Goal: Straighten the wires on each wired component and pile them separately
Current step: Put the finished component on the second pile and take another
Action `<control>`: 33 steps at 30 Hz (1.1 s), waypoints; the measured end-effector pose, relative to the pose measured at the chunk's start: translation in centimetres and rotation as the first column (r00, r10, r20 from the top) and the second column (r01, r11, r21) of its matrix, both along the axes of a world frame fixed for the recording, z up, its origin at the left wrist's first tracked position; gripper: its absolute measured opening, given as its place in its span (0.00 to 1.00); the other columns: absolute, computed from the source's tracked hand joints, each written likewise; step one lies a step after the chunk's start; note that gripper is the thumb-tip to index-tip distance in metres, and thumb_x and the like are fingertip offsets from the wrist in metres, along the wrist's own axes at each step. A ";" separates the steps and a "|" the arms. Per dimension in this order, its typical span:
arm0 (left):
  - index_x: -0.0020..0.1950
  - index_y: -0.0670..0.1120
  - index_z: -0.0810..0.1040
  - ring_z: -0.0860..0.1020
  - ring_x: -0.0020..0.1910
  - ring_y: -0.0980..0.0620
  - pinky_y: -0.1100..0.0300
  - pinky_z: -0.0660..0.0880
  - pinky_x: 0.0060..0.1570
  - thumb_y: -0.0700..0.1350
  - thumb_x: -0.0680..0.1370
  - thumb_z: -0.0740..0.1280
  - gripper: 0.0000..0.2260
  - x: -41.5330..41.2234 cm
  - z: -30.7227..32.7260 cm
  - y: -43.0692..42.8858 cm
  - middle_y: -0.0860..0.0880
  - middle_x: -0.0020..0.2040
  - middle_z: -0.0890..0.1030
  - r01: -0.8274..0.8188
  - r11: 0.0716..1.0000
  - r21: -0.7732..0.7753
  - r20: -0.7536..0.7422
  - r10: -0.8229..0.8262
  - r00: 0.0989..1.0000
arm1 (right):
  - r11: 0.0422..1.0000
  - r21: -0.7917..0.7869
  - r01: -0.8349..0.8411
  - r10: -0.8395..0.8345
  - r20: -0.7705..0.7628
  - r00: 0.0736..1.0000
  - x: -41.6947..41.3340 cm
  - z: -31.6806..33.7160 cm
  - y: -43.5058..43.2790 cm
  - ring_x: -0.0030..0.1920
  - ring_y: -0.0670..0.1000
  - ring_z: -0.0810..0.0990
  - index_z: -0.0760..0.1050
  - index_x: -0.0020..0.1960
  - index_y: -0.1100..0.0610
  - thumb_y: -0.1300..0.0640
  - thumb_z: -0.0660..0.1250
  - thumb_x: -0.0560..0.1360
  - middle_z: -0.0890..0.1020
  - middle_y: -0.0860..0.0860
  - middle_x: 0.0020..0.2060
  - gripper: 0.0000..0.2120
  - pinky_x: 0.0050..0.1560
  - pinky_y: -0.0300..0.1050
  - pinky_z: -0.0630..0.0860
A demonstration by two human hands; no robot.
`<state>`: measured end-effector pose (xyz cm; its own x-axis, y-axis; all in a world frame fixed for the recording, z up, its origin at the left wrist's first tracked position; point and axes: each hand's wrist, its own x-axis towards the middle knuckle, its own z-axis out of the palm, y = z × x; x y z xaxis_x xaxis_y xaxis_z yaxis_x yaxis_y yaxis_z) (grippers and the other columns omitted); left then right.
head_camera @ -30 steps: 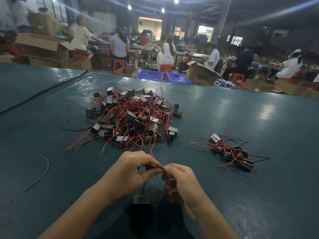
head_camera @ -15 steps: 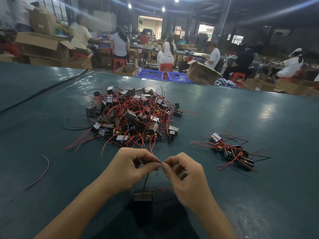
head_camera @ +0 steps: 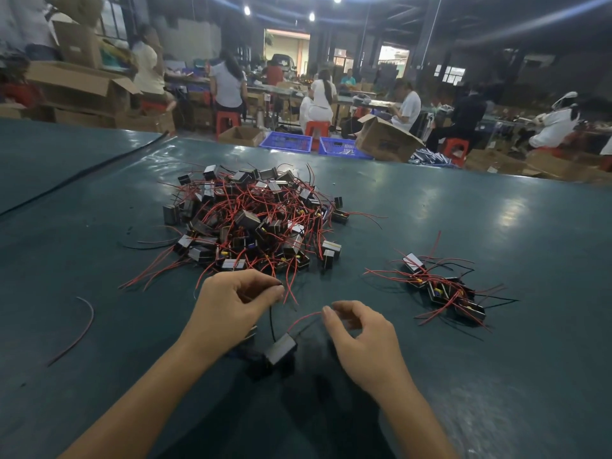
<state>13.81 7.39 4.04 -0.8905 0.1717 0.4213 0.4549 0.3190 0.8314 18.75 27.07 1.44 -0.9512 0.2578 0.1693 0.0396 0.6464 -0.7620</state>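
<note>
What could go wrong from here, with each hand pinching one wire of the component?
1. The left hand pinches the black wire and the right hand pinches the red wire of the component; a hard tug might strain the wire joints.
2. The left hand sits close to the big pile's trailing red leads, which could snag and drag unsorted parts along.

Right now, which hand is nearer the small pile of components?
Right. The right hand lies left of the small pile; the left hand farther left, by the big pile.
</note>
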 end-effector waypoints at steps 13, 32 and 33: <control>0.38 0.48 0.84 0.74 0.28 0.55 0.63 0.72 0.29 0.54 0.68 0.74 0.09 0.0 1.1 -1.1 0.52 0.34 0.79 -0.101 0.993 -0.053 -0.219 0.087 0.972 | 0.864 0.475 -0.166 0.173 0.029 0.984 -1.1 -1.1 -1.1 0.66 0.47 0.65 0.68 0.71 0.45 0.52 0.59 0.80 0.71 0.40 0.68 0.19 0.64 0.41 0.65; 0.45 0.48 0.84 0.84 0.36 0.48 0.59 0.81 0.35 0.47 0.71 0.70 0.06 0.6 0.8 0.3 0.47 0.41 0.82 0.268 0.956 0.116 0.049 -0.275 0.960 | 0.891 -0.301 -0.341 0.273 -0.245 0.930 1.1 2.2 -0.6 0.34 0.55 0.81 0.83 0.41 0.47 0.60 0.70 0.76 0.85 0.52 0.36 0.09 0.37 0.52 0.77; 0.45 0.49 0.83 0.83 0.36 0.50 0.60 0.80 0.34 0.48 0.72 0.70 0.06 0.7 0.7 0.4 0.49 0.41 0.82 0.261 0.963 0.064 0.016 -0.262 0.965 | 0.874 -0.318 -0.368 0.297 -0.250 0.921 1.2 2.3 -0.8 0.35 0.60 0.80 0.83 0.41 0.48 0.59 0.69 0.77 0.85 0.55 0.37 0.09 0.37 0.56 0.77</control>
